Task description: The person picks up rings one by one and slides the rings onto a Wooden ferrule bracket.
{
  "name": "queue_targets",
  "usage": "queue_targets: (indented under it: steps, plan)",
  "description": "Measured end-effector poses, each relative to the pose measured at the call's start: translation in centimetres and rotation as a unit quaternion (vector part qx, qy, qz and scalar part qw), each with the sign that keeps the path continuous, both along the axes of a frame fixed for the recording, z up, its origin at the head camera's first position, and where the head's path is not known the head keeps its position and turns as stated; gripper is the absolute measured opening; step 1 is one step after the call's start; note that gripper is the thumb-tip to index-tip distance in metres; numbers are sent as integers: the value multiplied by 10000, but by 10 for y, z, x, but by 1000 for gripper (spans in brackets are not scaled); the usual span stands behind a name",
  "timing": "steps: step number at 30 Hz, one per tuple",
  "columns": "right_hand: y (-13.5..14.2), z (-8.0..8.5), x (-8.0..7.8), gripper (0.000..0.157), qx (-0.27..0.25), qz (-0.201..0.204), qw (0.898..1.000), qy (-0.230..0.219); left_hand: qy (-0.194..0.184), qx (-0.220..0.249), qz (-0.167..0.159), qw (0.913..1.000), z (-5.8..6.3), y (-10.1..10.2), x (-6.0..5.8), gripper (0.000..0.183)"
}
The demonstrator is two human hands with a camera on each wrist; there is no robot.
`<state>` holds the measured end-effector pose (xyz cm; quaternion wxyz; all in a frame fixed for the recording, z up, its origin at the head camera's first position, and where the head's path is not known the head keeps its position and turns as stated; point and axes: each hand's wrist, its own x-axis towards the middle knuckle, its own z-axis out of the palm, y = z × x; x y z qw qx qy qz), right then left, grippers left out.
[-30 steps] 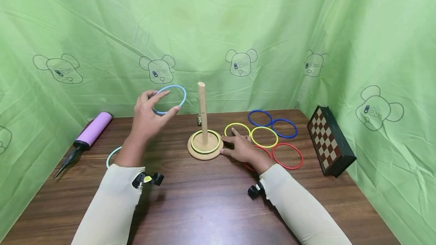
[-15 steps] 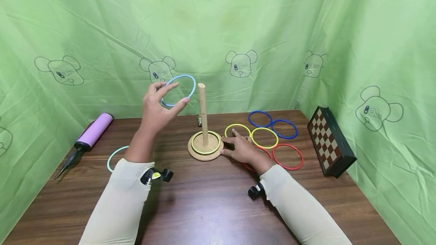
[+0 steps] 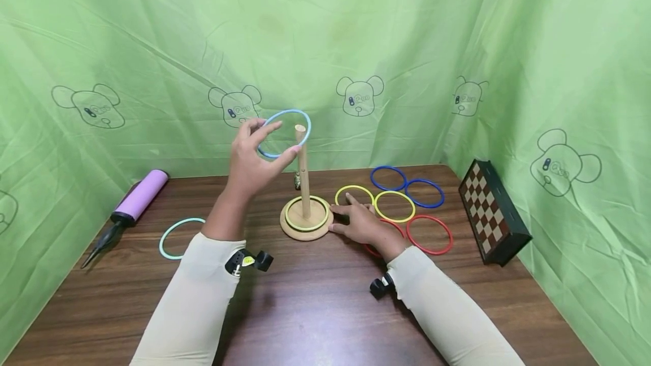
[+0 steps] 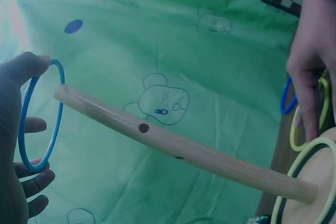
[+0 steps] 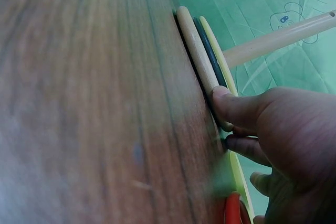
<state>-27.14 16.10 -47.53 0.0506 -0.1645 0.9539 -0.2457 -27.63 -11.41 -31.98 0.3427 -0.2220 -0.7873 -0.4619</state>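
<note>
My left hand [image 3: 254, 154] pinches a light blue ring [image 3: 287, 110] between thumb and fingers. The ring is tilted, at the top of the upright wooden peg [image 3: 303, 168]; in the left wrist view the peg's tip overlaps the ring's far side. At the peg's foot, a yellow ring [image 3: 292, 225] lies on the round wooden base [image 3: 305, 235], with a dark ring [image 5: 210, 51] under it in the right wrist view. My right hand [image 3: 361, 222] grips the right edge of this base, its thumb [image 5: 223, 98] on the rim.
Two blue rings [image 3: 424, 179], two yellow rings [image 3: 394, 191] and two red rings [image 3: 429, 216] lie right of the base. A checkered board box [image 3: 490, 213] stands far right. Left are a pale aqua ring [image 3: 163, 242] and a purple hand pump [image 3: 139, 196]. Green cloth [image 3: 305, 27] hangs behind.
My left hand has carried the light blue ring up and to the right, from left of the peg to its top. The right hand has stayed at the base's edge.
</note>
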Motion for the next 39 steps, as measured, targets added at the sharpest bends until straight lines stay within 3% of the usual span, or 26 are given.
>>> queue_targets:
  steps: [7, 10, 16, 26, 32, 39]
  plan:
    - [0, -2, 0, 60, -150, 47, 9998, 85, 11, -575, 179, 9982, -21, -1, -3, 65]
    - [2, -10, -3, 61, -188, 116, 9996, 196, -67, -832, 207, 9963, -33, -3, -2, 66]
    - [-1, -1, 2, 61, -129, 12, 9999, -25, -444, -982, 168, 9940, -56, -4, -2, 66]
    - [0, -2, 0, 60, 24, 51, 10000, 31, -975, -1394, 4, 9854, -97, -6, -4, 74]
    - [0, -4, -2, 60, 10, 58, 9999, 107, -1160, -1409, -179, 9830, -125, -4, -8, 79]
    - [0, -4, -3, 60, 38, 26, 9999, 130, -1595, -1558, -421, 9739, -146, -3, -8, 85]
